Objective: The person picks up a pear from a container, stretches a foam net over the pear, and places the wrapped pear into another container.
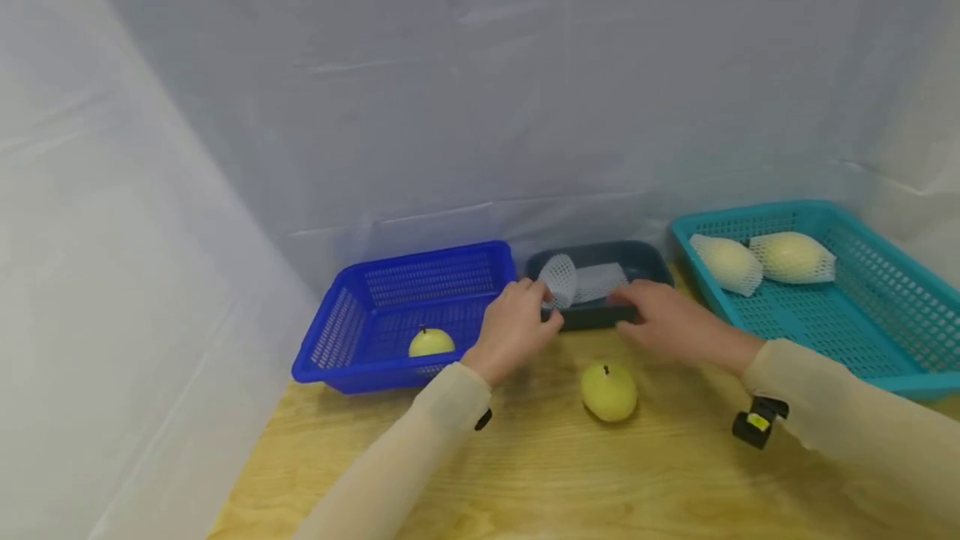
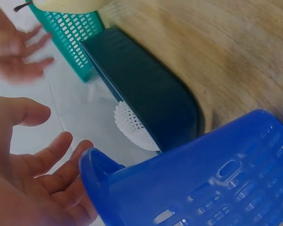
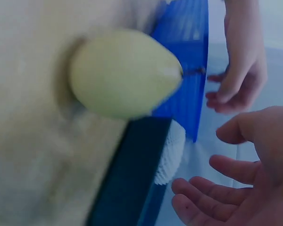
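My left hand (image 1: 516, 325) hovers at the left front of a dark tray (image 1: 611, 317), its thumb and fingers apart in the left wrist view. My right hand (image 1: 671, 322) is over the tray's right front, fingers loosely bent with nothing between them in the right wrist view. Inside the tray lie two white foam fruit nets, one bulging upright (image 1: 558, 277) beside the left fingertips, the other flat (image 1: 600, 282). Whether the left fingers touch the net cannot be told. A yellow-green pear (image 1: 608, 391) sits on the table between my forearms, stem up.
A blue basket (image 1: 352, 369) with one pear (image 1: 431, 342) stands left of the tray. To the right, a turquoise basket (image 1: 810, 332) holds two net-wrapped pears (image 1: 727, 263). White sheeting (image 1: 480, 107) hangs behind and beside the wooden table (image 1: 540, 482).
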Motion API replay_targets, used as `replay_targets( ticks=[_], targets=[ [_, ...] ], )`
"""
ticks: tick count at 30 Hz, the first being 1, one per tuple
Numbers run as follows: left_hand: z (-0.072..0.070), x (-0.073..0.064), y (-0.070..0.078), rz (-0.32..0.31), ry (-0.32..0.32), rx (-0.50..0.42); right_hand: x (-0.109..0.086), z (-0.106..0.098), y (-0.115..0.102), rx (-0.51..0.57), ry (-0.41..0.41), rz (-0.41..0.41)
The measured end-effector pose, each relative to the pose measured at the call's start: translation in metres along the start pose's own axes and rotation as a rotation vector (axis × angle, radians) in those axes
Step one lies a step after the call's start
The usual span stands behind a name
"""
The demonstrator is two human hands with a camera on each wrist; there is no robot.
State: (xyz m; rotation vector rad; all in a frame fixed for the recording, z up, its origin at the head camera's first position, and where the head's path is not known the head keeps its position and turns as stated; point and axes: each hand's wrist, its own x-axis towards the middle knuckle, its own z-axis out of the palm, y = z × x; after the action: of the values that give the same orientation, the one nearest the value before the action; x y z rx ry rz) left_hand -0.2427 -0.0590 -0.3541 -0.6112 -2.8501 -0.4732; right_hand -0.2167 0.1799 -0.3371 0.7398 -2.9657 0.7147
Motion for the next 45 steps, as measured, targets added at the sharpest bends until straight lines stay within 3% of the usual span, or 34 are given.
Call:
replay_targets(
  ticks=[8, 15, 22, 29, 39, 45],
  targets=[
    [0.000, -0.005, 0.003, 0.048, 0.026, -0.004, 0.055, 0.000, 0.009, -0.123, -0.065, 0.029],
    [-0.002, -0.013, 0.003, 0.032, 0.027, -0.021, 0.083, 0.013, 0.014, -0.159, -0.143, -0.011],
    [0.000, -0.019, 0.000, 0.025, 0.028, -0.059, 0.095, 0.026, 0.011, -0.222, -0.171, -0.158],
    [-0.003, -0.020, 0.000, 0.044, 0.055, -0.063, 0.105, 0.033, 0.007, -0.211, -0.218, -0.160],
    [-0.004, -0.021, -0.001, 0.050, 0.063, -0.053, 0.109, 0.037, 0.010, -0.192, -0.132, -0.201],
    [-0.003, -0.021, -0.002, 0.056, 0.080, -0.050, 0.110, 0.039, 0.011, -0.179, -0.155, -0.239]
  ],
)
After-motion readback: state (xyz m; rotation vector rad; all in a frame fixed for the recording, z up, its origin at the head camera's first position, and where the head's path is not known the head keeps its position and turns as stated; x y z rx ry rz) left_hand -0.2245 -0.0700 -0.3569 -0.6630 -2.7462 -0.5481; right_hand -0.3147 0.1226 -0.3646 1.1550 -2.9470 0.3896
